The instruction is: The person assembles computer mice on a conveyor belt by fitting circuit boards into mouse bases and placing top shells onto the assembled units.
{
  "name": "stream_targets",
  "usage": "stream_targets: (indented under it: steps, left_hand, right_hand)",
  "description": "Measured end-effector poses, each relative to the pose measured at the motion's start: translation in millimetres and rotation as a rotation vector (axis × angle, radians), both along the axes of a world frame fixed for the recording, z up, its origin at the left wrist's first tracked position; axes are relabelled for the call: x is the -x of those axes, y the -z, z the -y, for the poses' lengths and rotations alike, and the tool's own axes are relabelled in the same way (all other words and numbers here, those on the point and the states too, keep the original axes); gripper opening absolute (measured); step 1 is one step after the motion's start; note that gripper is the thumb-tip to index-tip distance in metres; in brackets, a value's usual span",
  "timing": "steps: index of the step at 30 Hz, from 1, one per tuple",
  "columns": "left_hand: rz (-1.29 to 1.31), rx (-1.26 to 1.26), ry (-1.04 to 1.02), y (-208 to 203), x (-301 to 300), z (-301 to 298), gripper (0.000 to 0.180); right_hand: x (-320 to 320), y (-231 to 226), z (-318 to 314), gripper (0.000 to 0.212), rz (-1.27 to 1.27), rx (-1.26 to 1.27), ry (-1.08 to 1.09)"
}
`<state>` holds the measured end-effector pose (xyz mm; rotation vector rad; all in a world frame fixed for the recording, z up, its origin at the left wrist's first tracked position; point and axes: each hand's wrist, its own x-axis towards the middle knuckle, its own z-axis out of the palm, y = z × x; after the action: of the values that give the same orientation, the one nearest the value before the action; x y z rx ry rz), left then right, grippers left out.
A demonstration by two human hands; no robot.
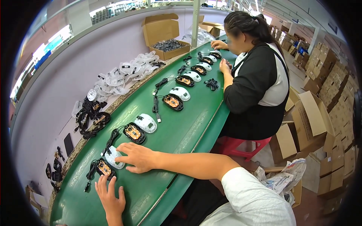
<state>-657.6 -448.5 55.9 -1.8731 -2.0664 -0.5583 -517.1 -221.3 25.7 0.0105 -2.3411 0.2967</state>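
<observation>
On the green conveyor belt [181,128] lies an opened computer mouse. Its black base [104,167] shows an orange circuit board, and a white top shell [112,155] rests beside it. My left hand [110,197] is open, fingers spread, with its fingertips at the near edge of the base. Over the right side of the white shell reaches my right hand [137,157], fingers apart; whether they touch the shell is hard to tell. A coiled black cable [91,171] sits left of the base. Just beyond lies another opened mouse base [134,132] with its white shell [146,123].
More opened mice [173,101] line the belt toward a co-worker [260,79] on a red stool [241,147]. Clear plastic shells [113,79], black mouse parts [90,115] and a cardboard box [166,35] of small dark parts occupy the left ledge. Cartons [313,113] stand at right.
</observation>
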Motion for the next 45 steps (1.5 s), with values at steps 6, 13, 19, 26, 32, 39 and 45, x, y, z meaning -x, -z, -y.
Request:
stream_targets:
  steps: [6,13,19,26,32,39,45]
  left_hand:
    - [-0.001,-0.013,0.01,1,-1,-2,0.041]
    - [-0.003,-0.032,0.009,2,0,-3,0.037]
    - [-0.004,-0.044,0.023,3,1,-4,0.034]
    - [-0.011,-0.048,0.032,2,1,-3,0.032]
    - [-0.004,-0.039,0.039,2,0,-5,0.031]
    - [0.0,-0.036,0.051,5,1,-7,0.03]
    - [0.022,-0.011,0.05,8,1,-9,0.033]
  right_hand:
    - [-1,-2,-2,0.053,-0.008,0.015,-0.016]
    - [-1,-4,-3,0.05,-0.007,0.008,-0.005]
    - [-2,-6,-4,0.041,-0.03,-0.017,-0.009]
    - [2,-7,-2,0.026,-0.09,-0.029,-0.064]
    - [3,-6,-5,0.017,-0.125,-0.029,-0.059]
    - [1,-5,-7,0.015,-0.107,-0.025,-0.049]
    - [-3,-6,-11,0.014,-0.058,-0.014,-0.047]
